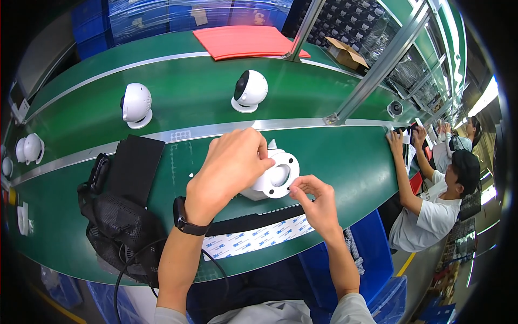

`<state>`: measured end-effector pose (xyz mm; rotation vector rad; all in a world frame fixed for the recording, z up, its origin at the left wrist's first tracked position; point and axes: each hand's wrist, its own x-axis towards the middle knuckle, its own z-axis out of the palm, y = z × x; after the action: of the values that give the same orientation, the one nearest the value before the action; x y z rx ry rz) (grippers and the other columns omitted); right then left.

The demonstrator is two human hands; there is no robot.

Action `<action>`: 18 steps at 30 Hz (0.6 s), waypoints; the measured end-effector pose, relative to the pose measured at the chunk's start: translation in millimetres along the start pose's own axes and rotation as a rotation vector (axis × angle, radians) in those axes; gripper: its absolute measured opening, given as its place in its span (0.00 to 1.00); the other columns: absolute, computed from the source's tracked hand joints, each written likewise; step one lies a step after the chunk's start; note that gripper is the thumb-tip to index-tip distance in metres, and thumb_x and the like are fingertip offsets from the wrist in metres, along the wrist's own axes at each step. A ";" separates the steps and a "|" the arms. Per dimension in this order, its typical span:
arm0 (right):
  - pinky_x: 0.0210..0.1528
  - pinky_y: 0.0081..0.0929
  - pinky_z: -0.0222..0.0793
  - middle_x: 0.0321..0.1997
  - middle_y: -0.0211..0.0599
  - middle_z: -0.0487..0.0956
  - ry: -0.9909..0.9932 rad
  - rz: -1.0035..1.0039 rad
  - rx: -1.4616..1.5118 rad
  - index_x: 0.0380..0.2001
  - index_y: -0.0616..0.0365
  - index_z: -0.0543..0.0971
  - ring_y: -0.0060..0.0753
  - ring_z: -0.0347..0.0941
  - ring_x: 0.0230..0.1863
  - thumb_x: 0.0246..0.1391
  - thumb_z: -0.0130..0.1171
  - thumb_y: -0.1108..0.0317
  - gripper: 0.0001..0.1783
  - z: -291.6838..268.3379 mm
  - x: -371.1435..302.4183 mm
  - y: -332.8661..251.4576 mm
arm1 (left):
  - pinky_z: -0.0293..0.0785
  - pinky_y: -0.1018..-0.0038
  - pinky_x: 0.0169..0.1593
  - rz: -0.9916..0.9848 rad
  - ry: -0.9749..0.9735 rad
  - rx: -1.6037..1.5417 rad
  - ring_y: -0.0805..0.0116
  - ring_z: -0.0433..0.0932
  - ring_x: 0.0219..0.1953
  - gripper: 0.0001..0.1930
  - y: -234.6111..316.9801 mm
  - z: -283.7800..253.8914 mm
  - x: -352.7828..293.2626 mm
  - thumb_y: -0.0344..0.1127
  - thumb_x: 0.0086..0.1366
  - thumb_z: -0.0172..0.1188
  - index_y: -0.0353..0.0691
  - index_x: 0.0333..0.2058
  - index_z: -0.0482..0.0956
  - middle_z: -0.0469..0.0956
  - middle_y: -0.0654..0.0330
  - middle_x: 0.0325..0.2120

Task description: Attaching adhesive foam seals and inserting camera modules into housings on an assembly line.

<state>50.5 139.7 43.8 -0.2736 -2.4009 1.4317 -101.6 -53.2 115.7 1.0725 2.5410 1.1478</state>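
Visibly, left hand (232, 163) grips white device (279, 176); right hand (319, 204) pinches together at its rim.

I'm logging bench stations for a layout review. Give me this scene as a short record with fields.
Workpiece: white device, ring-shaped base facing up
Left hand: over the device's upper left, thumb at the base
Right hand: fingertips at the base's lower right edge
Surface: green workbench
Near edge: black strip, white sheet with blue print
Left side: black mesh bag, flat black sheet
Beyond rail: white ball-shaped devices
Right side: co-worker, light shirt
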 end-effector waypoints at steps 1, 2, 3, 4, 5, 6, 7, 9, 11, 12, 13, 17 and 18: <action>0.44 0.23 0.80 0.35 0.34 0.86 -0.002 0.001 0.000 0.39 0.68 0.82 0.24 0.85 0.37 0.64 0.66 0.76 0.05 0.2 0.3 -0.6 | 0.78 0.61 0.40 -0.004 -0.001 0.003 0.52 0.85 0.33 0.13 -0.2 0.1 -0.1 0.40 0.59 0.73 0.33 0.30 0.88 0.86 0.49 0.26; 0.43 0.23 0.79 0.34 0.35 0.86 -0.003 -0.026 -0.038 0.39 0.68 0.82 0.24 0.84 0.36 0.63 0.66 0.77 0.05 0.4 0.8 -1.2 | 0.78 0.61 0.40 -0.006 -0.001 0.002 0.52 0.85 0.33 0.13 -0.8 0.3 -0.2 0.40 0.59 0.73 0.33 0.30 0.88 0.86 0.49 0.26; 0.43 0.23 0.79 0.34 0.35 0.86 -0.004 -0.053 -0.076 0.38 0.68 0.82 0.24 0.84 0.36 0.63 0.67 0.77 0.05 0.8 1.3 -1.8 | 0.78 0.61 0.40 0.001 0.007 0.007 0.52 0.85 0.33 0.13 -1.6 0.5 -0.2 0.40 0.59 0.73 0.33 0.30 0.88 0.86 0.50 0.26; 0.43 0.23 0.79 0.34 0.35 0.86 -0.005 -0.051 -0.077 0.38 0.68 0.82 0.24 0.84 0.36 0.63 0.67 0.77 0.05 1.0 1.6 -2.3 | 0.78 0.61 0.40 0.009 0.013 0.011 0.52 0.85 0.33 0.13 -2.2 1.1 0.1 0.40 0.59 0.73 0.33 0.30 0.88 0.86 0.50 0.26; 0.42 0.23 0.78 0.33 0.35 0.86 0.002 -0.072 -0.103 0.37 0.68 0.82 0.24 0.84 0.35 0.62 0.67 0.77 0.04 1.4 1.9 -2.8 | 0.78 0.61 0.40 0.008 0.012 0.009 0.52 0.85 0.33 0.13 -2.4 1.1 0.2 0.40 0.59 0.73 0.33 0.30 0.88 0.86 0.50 0.26; 0.42 0.22 0.78 0.32 0.36 0.86 0.008 -0.093 -0.129 0.36 0.68 0.83 0.23 0.83 0.34 0.61 0.68 0.78 0.04 1.8 2.5 -3.1 | 0.78 0.61 0.40 0.006 0.009 0.013 0.52 0.85 0.33 0.13 -2.2 0.5 0.3 0.40 0.59 0.73 0.33 0.30 0.88 0.86 0.50 0.27; 0.42 0.22 0.78 0.32 0.36 0.86 0.007 -0.092 -0.130 0.36 0.68 0.83 0.23 0.83 0.34 0.61 0.68 0.78 0.04 1.2 3.0 -3.0 | 0.78 0.60 0.41 0.004 0.006 0.018 0.52 0.86 0.33 0.13 -2.3 0.1 0.2 0.40 0.59 0.73 0.33 0.30 0.88 0.86 0.50 0.27; 0.41 0.22 0.76 0.36 0.38 0.86 -0.035 -0.138 -0.195 0.43 0.68 0.82 0.23 0.83 0.37 0.61 0.68 0.77 0.09 -0.6 4.7 -2.8 | 0.78 0.60 0.41 -0.001 0.007 0.015 0.52 0.86 0.33 0.13 -3.6 -0.1 -0.1 0.40 0.59 0.73 0.33 0.30 0.88 0.86 0.50 0.27; 0.42 0.23 0.78 0.39 0.39 0.86 0.003 -0.080 -0.123 0.47 0.68 0.80 0.24 0.83 0.40 0.62 0.68 0.78 0.12 1.8 6.6 -6.0 | 0.78 0.60 0.41 -0.005 0.007 0.013 0.52 0.86 0.34 0.13 -5.0 -0.3 -0.8 0.40 0.59 0.73 0.33 0.30 0.88 0.86 0.50 0.27; 0.43 0.24 0.79 0.42 0.40 0.86 0.042 -0.023 -0.051 0.52 0.67 0.78 0.26 0.83 0.43 0.62 0.67 0.78 0.16 2.7 8.1 -7.1 | 0.78 0.60 0.41 -0.009 0.005 0.016 0.52 0.86 0.34 0.13 -5.8 -0.5 -1.3 0.40 0.59 0.73 0.33 0.30 0.88 0.86 0.50 0.27; 0.43 0.24 0.79 0.42 0.40 0.86 0.044 -0.024 -0.051 0.52 0.67 0.78 0.26 0.83 0.43 0.62 0.67 0.78 0.16 1.4 12.1 -4.1 | 0.78 0.61 0.41 -0.011 0.004 0.017 0.52 0.86 0.34 0.13 -5.7 -1.0 -1.7 0.40 0.59 0.73 0.33 0.30 0.88 0.86 0.50 0.27; 0.49 0.29 0.83 0.49 0.44 0.85 -0.231 0.149 0.433 0.55 0.68 0.74 0.31 0.83 0.48 0.64 0.64 0.80 0.18 1.5 19.9 16.6 | 0.78 0.60 0.41 -0.010 -0.002 0.020 0.51 0.85 0.34 0.13 -5.5 -2.2 -2.0 0.40 0.59 0.73 0.33 0.31 0.88 0.86 0.50 0.27; 0.51 0.31 0.83 0.49 0.45 0.85 -0.231 0.147 0.493 0.54 0.68 0.74 0.32 0.83 0.49 0.65 0.63 0.80 0.16 2.0 19.2 18.1 | 0.78 0.60 0.42 -0.024 -0.029 0.019 0.51 0.85 0.35 0.14 -4.1 -3.7 -2.0 0.41 0.60 0.73 0.33 0.32 0.88 0.86 0.50 0.28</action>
<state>31.9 153.0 30.6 -0.1700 -2.1293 2.1646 -103.8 -58.5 115.1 1.0522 2.5408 1.0961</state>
